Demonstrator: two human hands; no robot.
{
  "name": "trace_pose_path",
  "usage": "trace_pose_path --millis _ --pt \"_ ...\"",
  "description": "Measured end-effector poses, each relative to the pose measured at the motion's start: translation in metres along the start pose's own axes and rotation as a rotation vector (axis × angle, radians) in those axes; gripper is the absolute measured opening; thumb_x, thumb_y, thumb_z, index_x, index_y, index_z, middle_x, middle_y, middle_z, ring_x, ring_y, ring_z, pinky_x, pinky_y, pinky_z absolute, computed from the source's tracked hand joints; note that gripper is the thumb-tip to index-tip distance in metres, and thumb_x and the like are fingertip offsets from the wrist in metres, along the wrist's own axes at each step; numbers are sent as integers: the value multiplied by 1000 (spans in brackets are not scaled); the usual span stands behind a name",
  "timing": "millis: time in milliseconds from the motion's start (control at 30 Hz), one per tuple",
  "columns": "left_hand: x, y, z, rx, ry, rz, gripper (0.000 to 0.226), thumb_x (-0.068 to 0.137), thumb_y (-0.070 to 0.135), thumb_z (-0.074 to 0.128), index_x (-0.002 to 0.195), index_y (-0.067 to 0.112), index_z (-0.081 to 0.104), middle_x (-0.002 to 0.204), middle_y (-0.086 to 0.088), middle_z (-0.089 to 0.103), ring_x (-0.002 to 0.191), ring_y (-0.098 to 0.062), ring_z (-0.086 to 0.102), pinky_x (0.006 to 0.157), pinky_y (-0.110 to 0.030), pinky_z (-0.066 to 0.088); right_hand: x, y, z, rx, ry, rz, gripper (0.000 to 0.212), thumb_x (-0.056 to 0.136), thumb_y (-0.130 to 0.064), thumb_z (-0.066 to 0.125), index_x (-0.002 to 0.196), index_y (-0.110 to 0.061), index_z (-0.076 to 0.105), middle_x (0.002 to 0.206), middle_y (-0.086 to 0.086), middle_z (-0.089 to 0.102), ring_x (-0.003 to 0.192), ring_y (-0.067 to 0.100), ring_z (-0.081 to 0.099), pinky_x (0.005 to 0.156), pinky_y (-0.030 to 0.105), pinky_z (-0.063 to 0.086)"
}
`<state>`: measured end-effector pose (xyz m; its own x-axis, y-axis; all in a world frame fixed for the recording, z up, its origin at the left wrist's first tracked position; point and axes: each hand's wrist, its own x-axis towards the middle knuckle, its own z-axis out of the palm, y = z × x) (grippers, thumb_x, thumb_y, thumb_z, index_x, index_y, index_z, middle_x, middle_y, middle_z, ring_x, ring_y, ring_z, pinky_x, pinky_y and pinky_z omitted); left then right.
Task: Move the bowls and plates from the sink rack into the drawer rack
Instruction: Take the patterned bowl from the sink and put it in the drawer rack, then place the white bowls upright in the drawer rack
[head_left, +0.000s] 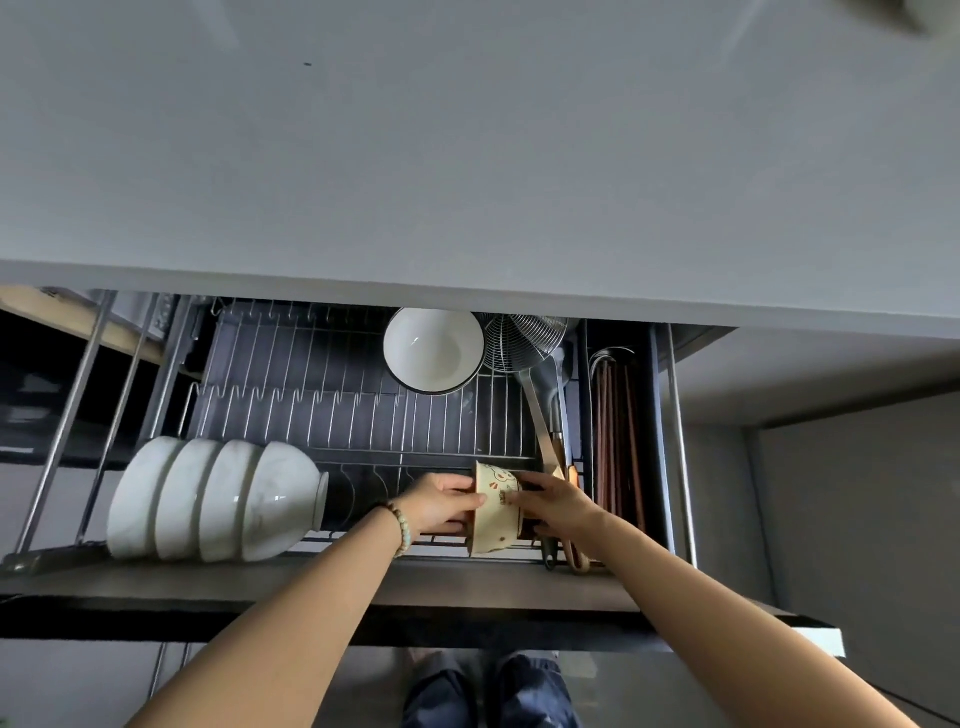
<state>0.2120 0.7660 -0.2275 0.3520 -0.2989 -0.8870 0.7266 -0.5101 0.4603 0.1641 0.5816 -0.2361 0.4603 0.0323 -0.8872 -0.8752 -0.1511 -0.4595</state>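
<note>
Both hands are on it: the left hand (441, 506) and right hand (553, 506) clasp the cream patterned ceramic bowl (494, 508) on its side at the near right of the wire drawer rack (363, 415), right of four nested white bowls (215, 499), with a white dark-rimmed bowl (434, 349) farther back.

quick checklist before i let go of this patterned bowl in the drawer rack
1. Grip: ok, left hand and right hand hold the patterned bowl from either side.
2. Bowl on edge in the drawer rack front row: ok.
3. Seated between the wires: cannot tell, hands hide its base.
4. Clear of the white bowl stack: ok, apart.
5. Clear of the utensil handles at right: cannot tell, right hand hides the gap.
</note>
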Motion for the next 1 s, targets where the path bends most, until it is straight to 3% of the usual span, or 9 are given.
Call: trace_pose_path --millis 100,233,400,667,800,1000 --pt "-17 19 -4 192 61 87 46 90 21 59 133 9 47 128 -10 58 99 -17 59 83 -25 50 -20 -14 -14 -24 52 -27 45 96 -29 58 138 -18 46 131 13 56 120 27 55 101 39 47" --pt "-48 61 3 426 172 291 45 91 31 55 132 14 46 129 -4 58 115 -19 55 97 -32 44 -69 -29 -50 -44 136 -120 48 98 -35 51 142 -18 42 130 6 56 114 19 55 96 32 47" --pt "-95 134 64 651 209 592 45 91 35 54 134 26 44 133 7 53 109 -8 54 91 -25 46 -166 -36 -123 -110 320 -334 49 96 -30 57 142 -16 44 137 2 54 121 14 54 98 24 42" --pt "-151 240 245 964 159 955 60 87 55 50 141 33 33 144 11 42 132 -9 40 109 -29 34 -340 40 -298 -304 772 -447 55 93 -44 57 143 -36 38 143 -11 42 136 9 37 107 24 32" --pt "-157 272 364 1097 106 1005 63 88 58 47 143 33 29 148 9 36 135 -11 36 110 -34 34 -399 107 -387 -414 913 -433 60 91 -46 58 145 -31 37 152 -10 35 139 8 35 111 23 26" --pt "-154 311 529 1338 49 1181 66 88 60 43 144 29 29 149 9 35 138 -10 30 114 -32 27 -464 210 -486 -371 1056 -307 67 89 -49 60 147 -29 35 156 -5 31 141 13 33 115 29 27"
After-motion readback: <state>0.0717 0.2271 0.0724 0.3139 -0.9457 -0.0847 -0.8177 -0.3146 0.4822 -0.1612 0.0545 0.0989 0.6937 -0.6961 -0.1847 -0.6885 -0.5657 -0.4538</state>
